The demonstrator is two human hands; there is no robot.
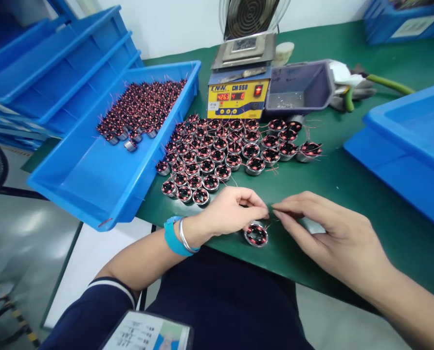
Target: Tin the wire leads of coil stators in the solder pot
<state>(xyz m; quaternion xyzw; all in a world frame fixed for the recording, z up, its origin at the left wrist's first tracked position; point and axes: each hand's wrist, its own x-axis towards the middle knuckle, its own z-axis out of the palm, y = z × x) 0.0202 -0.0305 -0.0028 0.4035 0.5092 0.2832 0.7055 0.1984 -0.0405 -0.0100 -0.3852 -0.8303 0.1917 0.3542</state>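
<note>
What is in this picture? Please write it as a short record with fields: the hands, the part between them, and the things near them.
left hand: left hand, fingers pinched on thin wire beside the coil
right hand: right hand, fingertips meeting the left ones, pinching the same wire
part: wound coil lying on the green table
behind it: rows of coils standing on the table
left side: blue tray with a heap of coils at its far end
far side: yellow solder pot, grey bin
</note>
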